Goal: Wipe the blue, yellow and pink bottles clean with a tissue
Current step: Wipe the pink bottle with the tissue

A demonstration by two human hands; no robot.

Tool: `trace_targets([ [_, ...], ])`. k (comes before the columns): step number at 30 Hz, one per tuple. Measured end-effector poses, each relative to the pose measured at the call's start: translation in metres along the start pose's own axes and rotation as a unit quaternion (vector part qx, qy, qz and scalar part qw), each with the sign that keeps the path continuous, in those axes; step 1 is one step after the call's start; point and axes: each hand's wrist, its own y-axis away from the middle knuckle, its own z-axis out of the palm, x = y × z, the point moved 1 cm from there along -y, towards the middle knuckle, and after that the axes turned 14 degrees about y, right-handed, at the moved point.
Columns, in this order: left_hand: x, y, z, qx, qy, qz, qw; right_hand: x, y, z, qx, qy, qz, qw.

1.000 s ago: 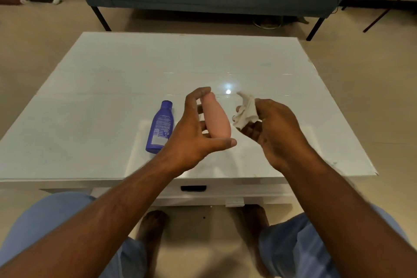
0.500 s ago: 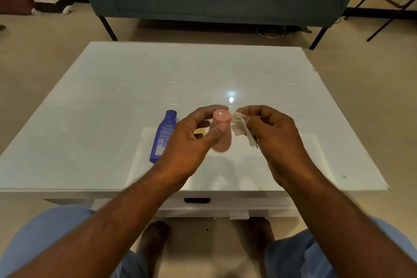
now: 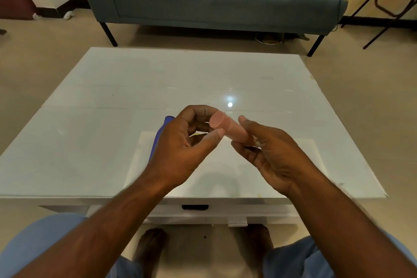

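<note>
Now the pink bottle (image 3: 228,130) lies tipped sideways between both hands, above the table (image 3: 112,101).

Left hand (image 3: 180,144) pinches its flat round end; right hand (image 3: 268,151) curls around its smooth body, with a crumpled white tissue (image 3: 256,142) peeking out. One blue bottle (image 3: 159,140) lies on the shiny table behind the left hand.
</note>
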Motion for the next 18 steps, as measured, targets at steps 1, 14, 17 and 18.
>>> trace_targets([
  [1,-0.0008,0.0001,-0.0002,0.004,-0.011,-0.002,1.0,0.0021,-0.0011,-0.0005,0.016,0.017,-0.022,0.999],
  [14,-0.0074,0.0009,0.0016,0.026,-0.075,-0.028,0.997,-0.0059,0.0015,-0.0009,0.139,0.218,-0.299,0.919],
  [17,-0.0073,0.0001,0.0022,0.028,-0.062,-0.036,0.997,-0.0052,0.0002,-0.0011,0.137,0.189,-0.291,0.928],
  [18,-0.0064,-0.0008,0.0016,0.027,-0.048,-0.04,0.998,-0.0055,-0.0001,-0.0017,0.135,0.18,-0.288,0.931],
])
